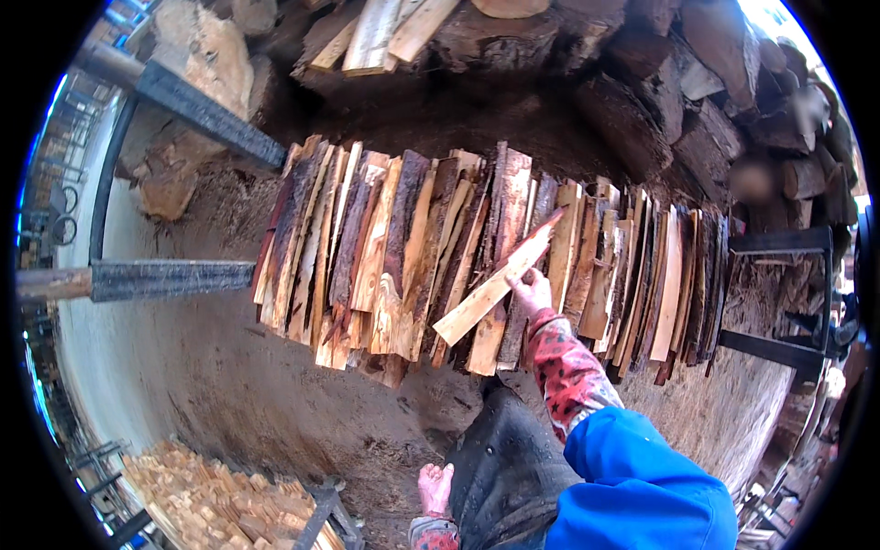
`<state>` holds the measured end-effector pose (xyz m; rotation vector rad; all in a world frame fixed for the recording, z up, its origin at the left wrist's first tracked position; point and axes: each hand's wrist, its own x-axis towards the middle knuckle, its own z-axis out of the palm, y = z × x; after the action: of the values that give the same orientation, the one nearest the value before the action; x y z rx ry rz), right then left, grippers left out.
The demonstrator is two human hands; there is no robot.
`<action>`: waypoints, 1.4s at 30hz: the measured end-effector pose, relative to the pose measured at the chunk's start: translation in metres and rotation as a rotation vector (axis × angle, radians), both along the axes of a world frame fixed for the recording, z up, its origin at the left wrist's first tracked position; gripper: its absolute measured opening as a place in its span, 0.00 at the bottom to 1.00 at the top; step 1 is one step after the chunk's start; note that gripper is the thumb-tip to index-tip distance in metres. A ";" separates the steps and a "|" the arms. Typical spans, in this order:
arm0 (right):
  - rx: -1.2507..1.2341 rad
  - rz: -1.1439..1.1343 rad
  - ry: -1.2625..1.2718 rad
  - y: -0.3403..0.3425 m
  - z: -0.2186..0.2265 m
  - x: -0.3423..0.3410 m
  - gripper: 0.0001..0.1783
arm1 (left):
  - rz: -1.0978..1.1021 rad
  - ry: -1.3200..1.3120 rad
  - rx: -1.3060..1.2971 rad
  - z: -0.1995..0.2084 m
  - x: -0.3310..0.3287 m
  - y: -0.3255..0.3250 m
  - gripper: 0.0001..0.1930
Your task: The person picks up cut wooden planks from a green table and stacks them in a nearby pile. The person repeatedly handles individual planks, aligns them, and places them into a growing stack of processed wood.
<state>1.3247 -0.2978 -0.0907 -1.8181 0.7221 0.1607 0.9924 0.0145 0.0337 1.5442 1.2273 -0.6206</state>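
Note:
A pale wooden slat [495, 286] with a reddish bark edge lies slantwise over a long row of stacked boards [380, 247]. My right hand [532, 293] grips this slat along its right edge, the arm reaching up over the row in a patterned red sleeve and blue jacket. The boards beneath stand side by side, some with dark bark and some with bare yellow wood. Low in the view, beside my dark trouser leg, hangs my left hand [435, 489], its fingers curled in and nothing seen in it. It is apart from the boards.
Dark metal bars [174, 279] flank the row at the left, and a dark metal frame [779, 241] stands at the right. Cut logs [715, 137] are piled behind. Loose split pieces [215, 495] fill the lower left. Several planks [394, 37] rest on logs at the top.

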 end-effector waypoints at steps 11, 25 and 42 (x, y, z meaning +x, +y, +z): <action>-0.084 -0.181 0.374 -0.019 -0.019 0.062 0.36 | 0.156 0.009 -0.008 -0.023 -0.056 -0.011 0.20; 0.151 0.062 0.257 -0.060 0.032 0.066 0.09 | 0.206 0.075 -0.066 -0.027 -0.078 -0.016 0.21; -0.638 0.981 -0.785 0.086 0.146 0.075 0.20 | 0.407 -0.008 -0.186 0.007 -0.088 -0.044 0.13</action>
<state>1.3994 -0.2116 0.0554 -2.4491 -0.7918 -0.1742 0.9041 -0.0296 0.0412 1.0998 1.3868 -0.4446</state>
